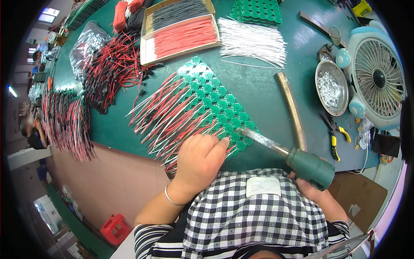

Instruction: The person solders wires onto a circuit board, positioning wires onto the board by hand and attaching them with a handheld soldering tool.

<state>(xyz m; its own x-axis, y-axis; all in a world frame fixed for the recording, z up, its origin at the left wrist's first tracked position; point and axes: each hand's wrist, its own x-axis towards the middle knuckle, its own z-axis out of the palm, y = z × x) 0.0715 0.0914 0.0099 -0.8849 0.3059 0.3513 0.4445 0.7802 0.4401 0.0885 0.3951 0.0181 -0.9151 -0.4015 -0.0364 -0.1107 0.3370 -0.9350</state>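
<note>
Head view is showing the left hand (pixel 199 160) pressing curled fingers down on the near edge of a green panel of round circuit boards (pixel 215 103), pinching red and white wire leads (pixel 161 114) there. The right hand (pixel 311 186) is gripping the green handle of a soldering iron (pixel 284 153), its metal tip touching the panel just right of the left fingers. A brass bar (pixel 292 108) is lying right of the iron, pliers (pixel 334 131) and a metal dish (pixel 331 88) farther right, beside a small fan (pixel 377 77). Boxes of cut wires (pixel 181 30) are sitting at the far side.
</note>
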